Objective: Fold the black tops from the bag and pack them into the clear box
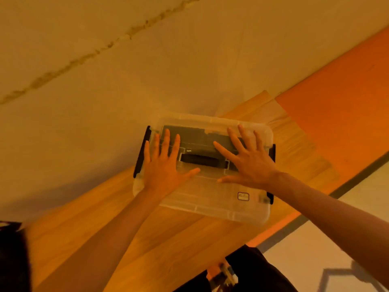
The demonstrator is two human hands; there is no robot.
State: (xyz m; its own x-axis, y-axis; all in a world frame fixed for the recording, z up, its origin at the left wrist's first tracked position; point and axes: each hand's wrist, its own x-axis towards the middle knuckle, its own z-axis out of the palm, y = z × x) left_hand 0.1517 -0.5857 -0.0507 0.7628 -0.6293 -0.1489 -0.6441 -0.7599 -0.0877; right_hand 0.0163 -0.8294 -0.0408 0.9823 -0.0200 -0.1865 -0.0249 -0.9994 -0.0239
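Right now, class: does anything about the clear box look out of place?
The black latch on the left end of the clear box looks swung outward, unclipped, while the left hand and right hand press flat on its lid. Nothing looks spilled.

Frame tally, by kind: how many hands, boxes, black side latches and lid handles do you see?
Hands: 2, left hand and right hand
Clear box: 1
Black side latches: 2
Black lid handle: 1
Total: 6
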